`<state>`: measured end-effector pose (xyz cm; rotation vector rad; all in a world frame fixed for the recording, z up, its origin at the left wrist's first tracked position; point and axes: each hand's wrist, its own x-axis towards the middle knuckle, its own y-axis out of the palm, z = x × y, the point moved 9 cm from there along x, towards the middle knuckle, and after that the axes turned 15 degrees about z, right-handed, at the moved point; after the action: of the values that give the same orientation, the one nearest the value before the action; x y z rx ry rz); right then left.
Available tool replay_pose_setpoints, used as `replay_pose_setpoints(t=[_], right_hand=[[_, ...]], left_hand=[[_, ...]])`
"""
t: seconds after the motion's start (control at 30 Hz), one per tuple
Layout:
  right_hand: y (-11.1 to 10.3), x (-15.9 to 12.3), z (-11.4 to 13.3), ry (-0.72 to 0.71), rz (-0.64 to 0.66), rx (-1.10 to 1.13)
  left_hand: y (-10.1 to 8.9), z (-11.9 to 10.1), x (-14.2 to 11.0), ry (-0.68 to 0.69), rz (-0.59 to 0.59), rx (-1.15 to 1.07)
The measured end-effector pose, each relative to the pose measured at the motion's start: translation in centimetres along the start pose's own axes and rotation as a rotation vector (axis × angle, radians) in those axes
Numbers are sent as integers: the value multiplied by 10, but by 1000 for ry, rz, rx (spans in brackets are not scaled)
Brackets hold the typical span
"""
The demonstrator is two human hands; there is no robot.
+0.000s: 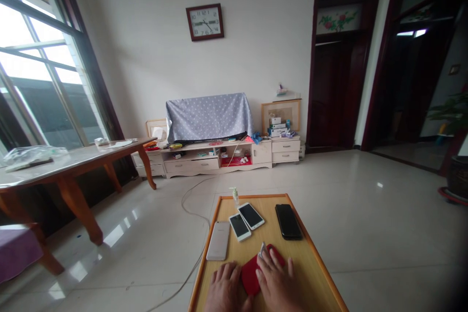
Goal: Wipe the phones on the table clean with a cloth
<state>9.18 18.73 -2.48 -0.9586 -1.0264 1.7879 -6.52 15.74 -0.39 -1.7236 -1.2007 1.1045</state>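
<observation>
On the small wooden table (314,278) lies a flat red phone-sized case (250,277), partly under my hands; whether a phone is in it I cannot tell. My left hand (224,288) holds it at its left side, fingers bent onto the tabletop and thumb at the near edge. Across its right part rests my right hand (275,280), with a small whitish cloth or tissue (263,248) poking up between its fingers. Beyond are a silver phone (218,241) face down, two white phones (239,227) overlapping, and a black phone (288,222).
A clear pump bottle (235,198) stands at the table's far edge. A cable (193,211) runs along the floor on the left. Further off are a long wooden table (73,165), a white TV cabinet (190,165) with a cloth-covered thing (208,117), and a wall clock (204,22).
</observation>
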Motion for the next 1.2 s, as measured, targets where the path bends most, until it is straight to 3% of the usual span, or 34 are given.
replay_pose_setpoints(t=[0.13,0.33,0.4,0.63,0.73,0.93,1.1,1.2], right_hand=[[-15,8,-25,117,-76,-35],[8,6,29,-123,54,25],[10,7,36,-171,60,38],[-15,22,-21,106,-82,-29],[-9,15,-18,116,-67,-35],[14,-2,15,-41,132,41],[-11,-8,-20,104,16,11],[-13,-10,-37,133,-5,-4]], left_hand=[[-2,-3,-1,-27,37,23],[0,1,3,-15,24,5],[4,4,7,-10,37,4],[10,11,14,-5,73,37],[8,9,12,14,48,30],[8,8,10,-9,68,15],[10,10,11,-4,61,23],[11,12,11,-13,73,18]])
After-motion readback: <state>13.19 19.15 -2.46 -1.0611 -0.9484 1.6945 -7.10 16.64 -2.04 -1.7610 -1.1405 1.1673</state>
